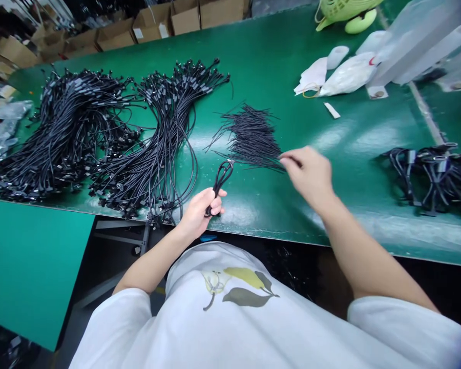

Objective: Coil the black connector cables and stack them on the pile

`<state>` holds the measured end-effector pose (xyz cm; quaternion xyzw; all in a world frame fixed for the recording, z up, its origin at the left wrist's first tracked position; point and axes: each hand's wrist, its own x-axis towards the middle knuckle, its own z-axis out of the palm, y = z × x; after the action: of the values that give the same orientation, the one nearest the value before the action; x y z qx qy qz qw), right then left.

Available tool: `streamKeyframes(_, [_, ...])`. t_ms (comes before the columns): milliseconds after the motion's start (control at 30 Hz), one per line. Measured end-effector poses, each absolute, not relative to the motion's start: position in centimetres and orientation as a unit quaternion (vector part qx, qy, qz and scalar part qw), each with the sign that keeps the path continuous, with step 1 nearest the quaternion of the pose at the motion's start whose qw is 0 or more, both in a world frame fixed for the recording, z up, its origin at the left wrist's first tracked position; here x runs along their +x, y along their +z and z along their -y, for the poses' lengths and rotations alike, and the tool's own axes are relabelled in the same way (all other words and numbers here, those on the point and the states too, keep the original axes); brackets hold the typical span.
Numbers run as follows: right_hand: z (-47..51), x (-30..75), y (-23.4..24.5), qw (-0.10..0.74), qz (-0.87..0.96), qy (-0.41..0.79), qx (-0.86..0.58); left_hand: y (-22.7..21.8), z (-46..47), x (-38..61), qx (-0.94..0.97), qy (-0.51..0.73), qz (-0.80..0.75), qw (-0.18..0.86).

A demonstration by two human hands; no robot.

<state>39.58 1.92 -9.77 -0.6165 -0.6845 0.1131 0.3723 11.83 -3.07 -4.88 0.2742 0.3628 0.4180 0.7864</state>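
Left hand (201,209) grips folded cable (219,180) over table (269,66) edge; right hand (309,171) pinches at ties (251,137). Bundled cables (432,174) right, two big loose piles (111,133) left: mostly undone.

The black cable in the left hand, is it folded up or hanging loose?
Folded. The cable is doubled into a short loop gripped in the left hand, its looped end sticking up above the fingers. No length trails onto the green table.

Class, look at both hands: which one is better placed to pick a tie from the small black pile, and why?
The right hand. Its fingertips are at the edge of the tie pile, apparently free. The left hand is shut on a folded cable nearer the table edge.
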Motion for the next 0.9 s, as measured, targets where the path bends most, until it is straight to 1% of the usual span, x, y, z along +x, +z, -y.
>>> streamKeyframes(133, [2.2, 32.1, -8.7, 0.352, 0.737, 0.251, -0.52, -5.2, 3.4, 12.9, 0.307, 0.405, -0.356, 0.784])
streamKeyframes(200, [3.1, 29.5, -8.5, 0.375, 0.711, 0.323, -0.5, -5.2, 3.5, 13.0, 0.32, 0.409, -0.369, 0.771])
streamKeyframes(267, [3.3, 28.2, -8.3, 0.415, 0.659, 0.368, -0.508, -5.2, 3.7, 12.8, 0.335, 0.43, -0.38, 0.747])
streamKeyframes(367, [2.9, 27.9, -7.9, 0.443, 0.627, 0.373, -0.52, -5.1, 4.1, 12.2, 0.35, 0.454, -0.387, 0.722])
streamKeyframes(533, [2.8, 27.6, -7.9, 0.409, 0.685, 0.398, -0.452, -5.6, 4.2, 11.3, 0.357, 0.43, -0.385, 0.735])
streamKeyframes(600, [3.2, 27.3, -8.0, 0.401, 0.723, 0.34, -0.448, -6.1, 4.1, 11.1, 0.391, 0.436, -0.386, 0.713])
streamKeyframes(633, [3.5, 27.1, -8.0, 0.39, 0.751, 0.281, -0.453, -6.4, 4.0, 11.0, 0.416, 0.445, -0.395, 0.688])
streamKeyframes(733, [3.8, 27.0, -7.5, 0.329, 0.831, 0.025, -0.448, -7.1, 3.6, 11.0, 0.516, 0.449, -0.448, 0.575])
streamKeyframes(800, [3.6, 27.1, -6.7, 0.299, 0.867, -0.117, -0.381, -7.3, 3.4, 11.0, 0.571, 0.423, -0.483, 0.512])
streamKeyframes(833, [3.3, 27.2, -6.2, 0.294, 0.881, -0.16, -0.335, -7.4, 3.2, 11.0, 0.591, 0.406, -0.494, 0.492])
streamKeyframes(900, [2.6, 27.5, -5.3, 0.277, 0.903, -0.202, -0.26, -7.3, 3.0, 10.8, 0.62, 0.375, -0.502, 0.472])
